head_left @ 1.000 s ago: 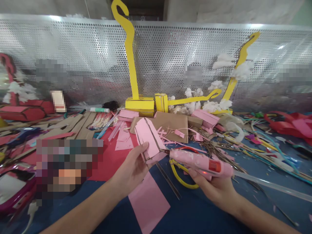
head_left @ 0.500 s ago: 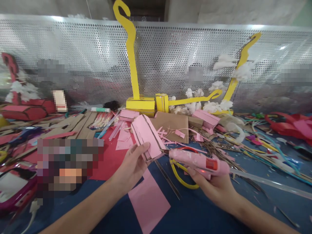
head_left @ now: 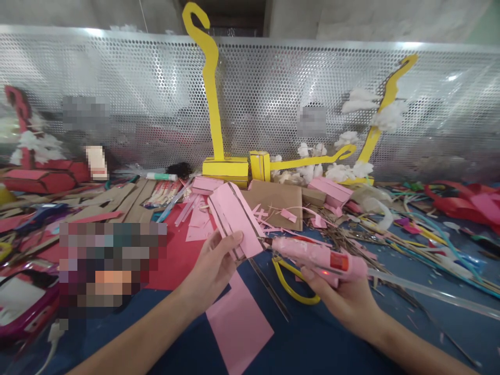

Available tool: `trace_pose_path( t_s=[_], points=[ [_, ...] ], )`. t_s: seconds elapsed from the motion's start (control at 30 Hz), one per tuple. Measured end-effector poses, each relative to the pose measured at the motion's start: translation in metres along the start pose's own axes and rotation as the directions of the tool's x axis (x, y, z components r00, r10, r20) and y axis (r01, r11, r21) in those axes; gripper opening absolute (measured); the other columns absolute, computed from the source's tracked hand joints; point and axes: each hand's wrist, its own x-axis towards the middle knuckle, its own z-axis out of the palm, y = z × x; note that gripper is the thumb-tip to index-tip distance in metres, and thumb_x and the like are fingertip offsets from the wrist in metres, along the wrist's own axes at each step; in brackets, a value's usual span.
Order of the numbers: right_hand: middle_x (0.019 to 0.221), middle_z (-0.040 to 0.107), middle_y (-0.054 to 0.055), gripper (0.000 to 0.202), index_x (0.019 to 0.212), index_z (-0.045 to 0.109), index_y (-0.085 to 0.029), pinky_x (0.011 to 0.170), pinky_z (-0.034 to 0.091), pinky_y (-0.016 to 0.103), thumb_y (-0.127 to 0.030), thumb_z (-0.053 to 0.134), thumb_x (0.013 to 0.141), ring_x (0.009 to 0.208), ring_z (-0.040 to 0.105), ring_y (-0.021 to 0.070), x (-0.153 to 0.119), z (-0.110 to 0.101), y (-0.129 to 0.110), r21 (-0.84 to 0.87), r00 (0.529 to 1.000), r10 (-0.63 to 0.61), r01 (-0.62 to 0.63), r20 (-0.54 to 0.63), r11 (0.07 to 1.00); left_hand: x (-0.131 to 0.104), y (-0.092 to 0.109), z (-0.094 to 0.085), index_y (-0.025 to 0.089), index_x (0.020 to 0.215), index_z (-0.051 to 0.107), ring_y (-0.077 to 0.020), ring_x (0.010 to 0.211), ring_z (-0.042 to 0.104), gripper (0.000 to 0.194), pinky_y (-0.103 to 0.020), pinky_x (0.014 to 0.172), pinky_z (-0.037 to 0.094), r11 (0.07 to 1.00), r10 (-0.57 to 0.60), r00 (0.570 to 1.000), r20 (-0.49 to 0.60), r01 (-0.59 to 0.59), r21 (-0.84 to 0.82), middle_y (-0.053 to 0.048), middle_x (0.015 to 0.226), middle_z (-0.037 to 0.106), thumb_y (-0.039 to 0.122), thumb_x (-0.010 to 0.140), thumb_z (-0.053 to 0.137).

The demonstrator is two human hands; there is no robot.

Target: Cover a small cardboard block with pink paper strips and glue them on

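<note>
My left hand grips a small pink box with dark edges, its thumb lying on the upper face. In my right hand is a pink hot glue gun with a small red light lit; a long clear glue stick runs out of its back. The gun's nozzle is at the box's lower right edge; whether they touch is hard to tell. Below the hands lie a pink paper sheet and scissors with yellow handles, partly hidden by the gun.
Yellow hook-topped pieces on box bases stand before a perforated metal panel. Pink scraps, brown cardboard and another pink box lie behind my hands. Red paper is at left; wires and sticks clutter the right.
The glue gun's nozzle has shifted very slightly along the box's edge, and the box has moved a touch left. Both hands keep their grip.
</note>
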Motion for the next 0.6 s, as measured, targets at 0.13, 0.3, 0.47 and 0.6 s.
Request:
trace_pose_path(
  t_s=[0.13,0.3,0.47,0.6],
  points=[
    [0.087,0.080,0.004,0.027,0.115,0.077,-0.025,0.078,0.066,0.032,-0.020,0.059,0.095,0.072,0.076,0.0214,0.0016,0.0001,-0.0012,0.003,1.000,0.000,0.000,0.006,1.000,-0.0002,0.0005,-0.0012,0.014,0.128,0.065,-0.0309,0.116,0.069,0.049,-0.044,0.103,0.053,1.000,0.002,1.000,0.015,-0.002,0.017,-0.015,0.118,0.076,0.020,0.081,0.078],
    [0.113,0.080,0.008,0.032,0.124,0.075,-0.024,0.092,0.063,0.036,-0.022,0.059,0.097,0.103,0.077,0.0274,0.0045,0.0010,-0.0043,0.019,1.000,0.011,-0.011,0.006,1.000,0.0015,-0.0018,-0.0061,0.015,0.118,0.070,-0.0296,0.110,0.072,0.042,-0.042,0.099,0.054,0.997,-0.004,0.998,0.060,-0.001,0.076,-0.013,0.114,0.078,0.018,0.078,0.080],
    [0.116,0.079,0.008,0.033,0.127,0.074,-0.025,0.090,0.064,0.036,-0.023,0.060,0.097,0.102,0.078,0.0277,0.0043,0.0013,-0.0038,0.024,1.000,0.012,-0.012,-0.007,1.000,0.0017,-0.0032,-0.0068,0.019,0.127,0.066,-0.0298,0.111,0.072,0.052,-0.041,0.097,0.055,0.997,-0.017,0.998,0.067,0.011,0.077,-0.011,0.115,0.078,0.018,0.076,0.080],
    [0.104,0.081,0.006,0.029,0.122,0.075,-0.025,0.085,0.065,0.036,-0.026,0.059,0.098,0.084,0.078,0.0235,0.0026,0.0008,-0.0022,0.040,0.999,0.033,-0.032,-0.034,0.999,-0.0006,-0.0011,-0.0058,0.014,0.120,0.069,-0.0298,0.101,0.073,0.049,-0.041,0.089,0.058,0.987,-0.097,0.992,0.080,0.086,0.135,-0.015,0.113,0.077,0.028,0.076,0.083]
  ],
)
